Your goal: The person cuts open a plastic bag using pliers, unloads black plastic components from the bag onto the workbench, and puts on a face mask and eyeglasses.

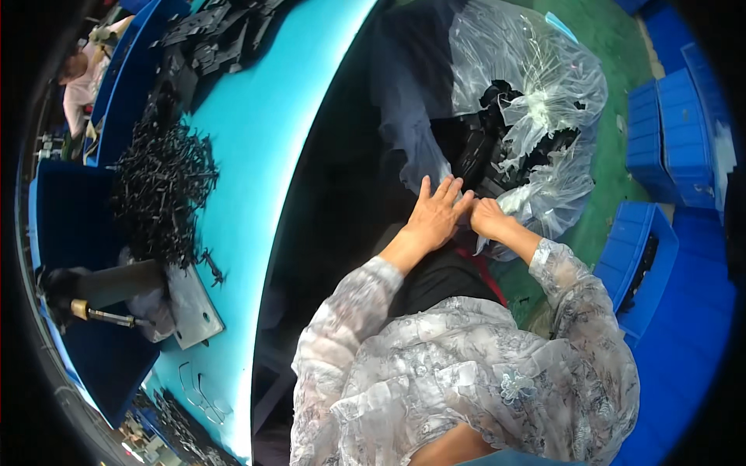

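Observation:
A large clear plastic bag [571, 74] stands to the right of the table, its mouth gaping and crumpled. Black plastic parts [483, 151] show inside it. At the bag's near edge my left hand [437, 216] lies with its fingers spread, holding nothing that I can see. Right beside it, my right hand [491, 220] is curled closed around the bag's rim. The fingertips of my right hand are partly hidden.
Left is a light blue table [256, 147] with a heap of small black parts [163, 186], larger black pieces [225, 35], a white board [194, 307] and blue bins [85, 225]. Blue crates [668, 128] stand on the green floor at right. Another person [78, 93] is far left.

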A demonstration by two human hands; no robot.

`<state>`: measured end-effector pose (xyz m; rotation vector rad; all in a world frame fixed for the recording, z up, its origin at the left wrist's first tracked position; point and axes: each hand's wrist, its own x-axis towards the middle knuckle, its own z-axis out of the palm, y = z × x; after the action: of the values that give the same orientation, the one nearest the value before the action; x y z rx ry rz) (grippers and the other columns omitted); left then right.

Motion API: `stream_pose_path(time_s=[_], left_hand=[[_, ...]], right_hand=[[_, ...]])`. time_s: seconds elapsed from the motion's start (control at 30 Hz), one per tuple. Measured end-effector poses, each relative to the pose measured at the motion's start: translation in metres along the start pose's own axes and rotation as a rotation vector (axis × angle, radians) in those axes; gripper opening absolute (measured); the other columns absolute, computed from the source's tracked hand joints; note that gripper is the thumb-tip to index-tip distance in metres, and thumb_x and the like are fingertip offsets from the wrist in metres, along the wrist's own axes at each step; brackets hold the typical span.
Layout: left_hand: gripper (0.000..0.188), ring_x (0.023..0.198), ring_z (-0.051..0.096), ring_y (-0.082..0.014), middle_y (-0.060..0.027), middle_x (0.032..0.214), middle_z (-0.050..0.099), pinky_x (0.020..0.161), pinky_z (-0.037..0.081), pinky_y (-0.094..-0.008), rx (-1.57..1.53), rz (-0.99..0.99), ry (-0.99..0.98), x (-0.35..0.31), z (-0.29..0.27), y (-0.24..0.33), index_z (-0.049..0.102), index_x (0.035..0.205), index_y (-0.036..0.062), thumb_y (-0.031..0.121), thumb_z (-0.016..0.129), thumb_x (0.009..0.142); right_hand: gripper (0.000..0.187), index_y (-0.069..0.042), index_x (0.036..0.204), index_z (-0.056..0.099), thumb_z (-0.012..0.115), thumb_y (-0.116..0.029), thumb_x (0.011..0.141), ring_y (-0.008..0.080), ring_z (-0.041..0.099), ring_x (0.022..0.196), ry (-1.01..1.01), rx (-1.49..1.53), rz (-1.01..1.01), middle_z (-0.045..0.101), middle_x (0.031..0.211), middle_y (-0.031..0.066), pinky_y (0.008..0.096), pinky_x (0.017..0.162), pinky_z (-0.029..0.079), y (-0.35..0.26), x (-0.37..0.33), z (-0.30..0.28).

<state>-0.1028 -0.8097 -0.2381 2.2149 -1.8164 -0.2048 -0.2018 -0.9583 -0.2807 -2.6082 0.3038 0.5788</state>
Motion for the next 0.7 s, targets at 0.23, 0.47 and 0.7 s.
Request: stream_pose_path(time_s=[0.23,0.47,0.7], left_hand=[[0.050,0.096,0.057,-0.0271,-0.0118,0.105,0.059,0.092,0.032,-0.0473,-0.071,-0.216,-0.505,0.028,0.006,-0.004,0.043,0.125,0.0059,0.019,0.052,0.077],[0.048,0.123,0.034,-0.0272,-0.0102,0.121,0.046,0.100,0.027,-0.0540,0.069,-0.175,-0.173,0.036,0.051,-0.032,0.041,0.125,0.0061,0.009,0.047,0.078],[0.022,0.082,0.060,-0.0232,-0.0075,0.083,0.061,0.086,0.040,-0.0424,0.220,-0.148,-0.202,0.011,0.084,-0.042,0.061,0.096,0.0064,0.013,0.047,0.080]], right_hand=[[0.024,0.001,0.093,0.057,0.054,-0.010,0.072,0.0363,0.057,0.089,0.195,-0.136,0.007,0.059,0.094,0.0192,0.0454,0.066,0.047,0.031,0.060,-0.026],[0.027,-0.004,0.089,0.063,0.050,-0.023,0.075,0.0340,0.047,0.104,-0.122,-0.973,-0.535,0.056,0.101,0.0159,0.0606,0.097,0.022,0.024,0.085,0.003],[0.016,-0.004,0.071,0.058,0.048,-0.016,0.076,0.0291,0.058,0.072,-0.055,-0.325,-0.478,0.057,0.074,0.0131,0.0391,0.064,0.048,0.046,0.091,0.021]])
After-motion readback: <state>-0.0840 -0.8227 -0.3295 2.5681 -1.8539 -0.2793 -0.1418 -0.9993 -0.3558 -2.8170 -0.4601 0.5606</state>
